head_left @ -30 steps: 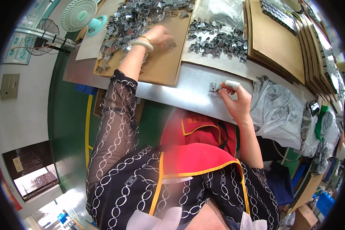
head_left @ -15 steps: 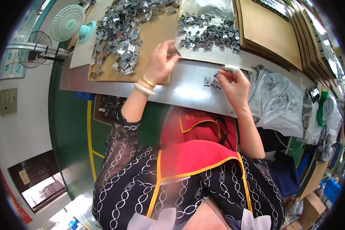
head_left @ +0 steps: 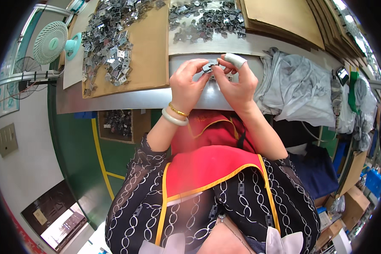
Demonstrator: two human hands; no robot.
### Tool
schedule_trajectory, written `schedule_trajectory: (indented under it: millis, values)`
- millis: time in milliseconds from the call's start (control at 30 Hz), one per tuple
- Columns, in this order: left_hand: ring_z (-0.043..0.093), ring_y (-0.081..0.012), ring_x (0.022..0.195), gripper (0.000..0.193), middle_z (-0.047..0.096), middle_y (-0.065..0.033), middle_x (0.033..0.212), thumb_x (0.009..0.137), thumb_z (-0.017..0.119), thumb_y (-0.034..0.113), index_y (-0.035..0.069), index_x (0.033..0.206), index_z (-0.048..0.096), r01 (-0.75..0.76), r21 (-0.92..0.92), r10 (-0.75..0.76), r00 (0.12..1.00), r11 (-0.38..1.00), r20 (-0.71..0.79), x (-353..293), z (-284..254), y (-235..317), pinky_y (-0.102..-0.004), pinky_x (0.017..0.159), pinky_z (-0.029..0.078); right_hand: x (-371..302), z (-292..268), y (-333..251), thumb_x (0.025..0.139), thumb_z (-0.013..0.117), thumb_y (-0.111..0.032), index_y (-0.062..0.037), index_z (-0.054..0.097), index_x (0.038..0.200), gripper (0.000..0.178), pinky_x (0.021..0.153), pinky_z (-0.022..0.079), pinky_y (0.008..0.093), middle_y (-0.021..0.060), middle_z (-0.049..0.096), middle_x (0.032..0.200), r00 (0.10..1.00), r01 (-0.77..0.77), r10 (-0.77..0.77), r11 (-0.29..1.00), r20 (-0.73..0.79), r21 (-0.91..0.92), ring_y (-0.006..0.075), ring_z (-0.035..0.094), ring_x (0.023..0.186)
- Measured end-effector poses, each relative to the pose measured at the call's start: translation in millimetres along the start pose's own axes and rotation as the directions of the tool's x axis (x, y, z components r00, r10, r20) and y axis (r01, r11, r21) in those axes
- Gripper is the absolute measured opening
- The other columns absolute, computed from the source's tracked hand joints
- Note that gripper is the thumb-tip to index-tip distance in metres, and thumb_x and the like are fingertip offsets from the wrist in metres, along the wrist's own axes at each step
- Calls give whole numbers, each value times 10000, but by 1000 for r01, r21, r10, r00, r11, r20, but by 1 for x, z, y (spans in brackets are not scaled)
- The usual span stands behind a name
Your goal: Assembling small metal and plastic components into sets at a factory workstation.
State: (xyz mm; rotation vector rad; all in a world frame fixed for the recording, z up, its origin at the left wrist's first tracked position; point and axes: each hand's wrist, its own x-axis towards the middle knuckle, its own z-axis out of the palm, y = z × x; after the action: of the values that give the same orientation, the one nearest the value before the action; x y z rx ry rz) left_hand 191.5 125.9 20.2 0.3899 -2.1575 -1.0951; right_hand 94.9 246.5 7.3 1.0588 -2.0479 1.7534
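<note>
Over the metal table, both my hands are brought close together at chest height. My left hand is closed, pinching a small bent metal plate between thumb and fingertips. Against it, my right hand, with a white wrap on one finger, pinches a small dark metal piece. The two parts meet or nearly meet; I cannot tell if they are joined. A few more small metal parts lie on the table just behind my fingers, mostly hidden by them.
A heap of metal plates covers a cardboard sheet at left. Behind my hands lie darker metal pieces. Grey cloth lies at right, below stacked cardboard. A fan stands far left; a box of parts sits below the table.
My left hand has come away from the cardboard's edge, bringing its metal plate to my right hand. My right hand has lifted slightly to meet it. The view has shifted too.
</note>
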Motion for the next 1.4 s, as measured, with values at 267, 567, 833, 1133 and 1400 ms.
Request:
schedule_trajectory:
  millis: [267,567,833,1133,1400]
  values:
    - [729,-264,941,329,749,-110,1071,744,809,-6,45,1059,728,-118,109,124,991,987,-55,-5,14,-5,-359,813,608,1,0,-2,795,831,-39,-24,677,1141,379,635,557,268,84,775,952,996,-78,79,996,30,-47,96,673,699]
    - [736,-274,973,321,756,-115,1068,733,798,-32,46,1037,732,-178,107,187,979,978,-86,-7,25,-10,-366,845,603,16,-11,-7,810,777,-107,-37,679,1093,308,631,562,290,92,770,863,953,-205,236,964,192,-167,136,692,666]
    - [738,-275,967,331,758,-120,1063,734,799,-49,53,1042,733,-195,75,201,976,978,-81,-9,27,-8,-360,849,601,25,-24,-4,814,762,-112,-22,700,1092,298,670,569,285,109,770,857,901,-311,300,950,313,-15,158,730,727]
    - [717,-286,1013,375,738,-107,1084,701,809,-77,52,1042,724,-310,106,314,949,945,-26,-19,15,1,-360,862,591,7,-36,15,830,838,-101,11,687,1191,407,827,571,277,98,746,1101,819,-393,353,919,452,-7,135,714,941]
    - [696,-324,1035,354,726,-116,1070,706,794,-106,23,1025,713,-386,28,384,922,922,59,-36,13,15,-386,874,587,-18,-52,33,866,796,-7,52,686,1159,319,872,573,296,78,731,1063,663,-583,345,794,664,169,130,687,973]
